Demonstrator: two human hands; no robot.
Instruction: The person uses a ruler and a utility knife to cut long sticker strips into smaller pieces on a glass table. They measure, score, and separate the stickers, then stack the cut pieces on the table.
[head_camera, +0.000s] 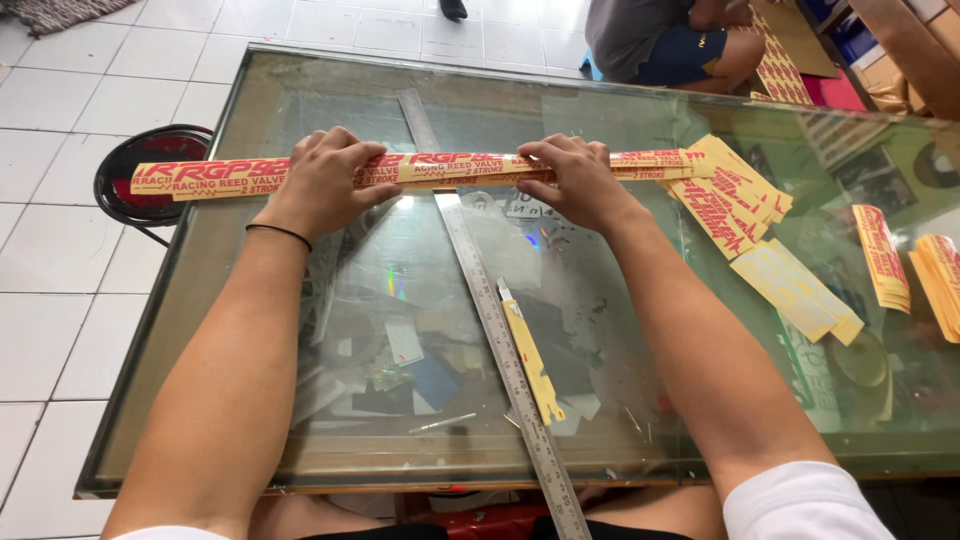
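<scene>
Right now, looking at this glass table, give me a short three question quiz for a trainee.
1. True or false: both hands rest on the long yellow sticker strip.
2. What lies directly right of the steel ruler? A) utility knife B) scissors C) pen
3. Which wrist wears a black band?

Key:
1. True: left hand and right hand press it on the glass table.
2. A, the yellow utility knife.
3. The left.

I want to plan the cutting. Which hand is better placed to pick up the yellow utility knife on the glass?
Probably the right hand: the yellow utility knife lies just right of the steel ruler, below that hand. The left hand would need to cross the ruler.
</scene>
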